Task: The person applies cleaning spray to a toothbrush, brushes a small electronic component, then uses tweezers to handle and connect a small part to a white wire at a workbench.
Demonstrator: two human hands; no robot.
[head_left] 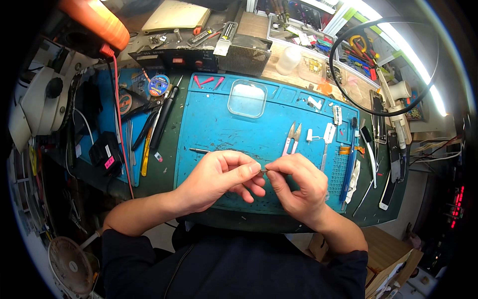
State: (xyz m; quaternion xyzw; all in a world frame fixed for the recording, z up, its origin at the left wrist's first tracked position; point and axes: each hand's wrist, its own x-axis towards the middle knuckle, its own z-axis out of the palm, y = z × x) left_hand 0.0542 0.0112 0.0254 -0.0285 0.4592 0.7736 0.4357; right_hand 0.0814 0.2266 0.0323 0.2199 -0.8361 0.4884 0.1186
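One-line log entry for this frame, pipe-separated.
left hand: pinching tiny part | right hand: pinching same part | below: blue mat | beyond: snips, clear container

Long white strip light (419,64) glaring, upper right. Brown wooden boxy cabinet (387,249), lower right, near dark green tabletop (167,172). Pale grey floor (158,236) below.

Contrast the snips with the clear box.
The snips are slim and pointed; the box is squarish with rounded corners. The snips have metal blades; the box is see-through. The snips lie near the right hand; the box sits farther off. Both rest on the blue mat.
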